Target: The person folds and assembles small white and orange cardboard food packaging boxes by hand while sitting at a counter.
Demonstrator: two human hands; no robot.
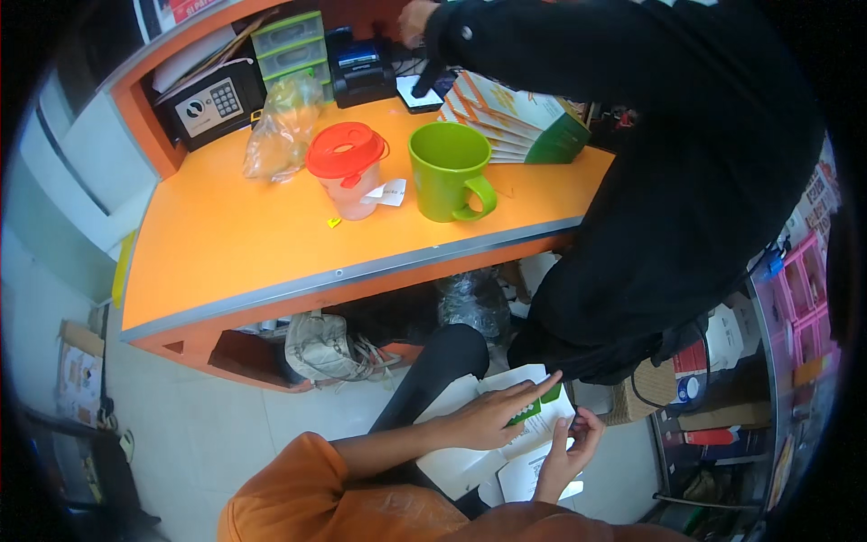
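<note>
On my lap lies a folded white cardboard piece [456,462] with green printed patches; it looks like a flattened box or sleeve. My left hand [483,417] rests across it, palm down, its index finger stretched toward the upper right corner. The cardboard's right edge is between the thumb and fingers of my right hand [569,452], which seems to pinch it. Beneath it, near my right wrist, another white printed sheet or carton [519,474] shows in part. Some of the cardboard is hidden under my left hand.
An orange desk [244,257] ahead holds a red-lidded cup [348,172], a green mug [449,181], a plastic bag [282,131], a black safe [212,104] and fanned booklets [506,113]. A person in black [668,172] leans over its right side. Bags [325,348] fill the shelf below.
</note>
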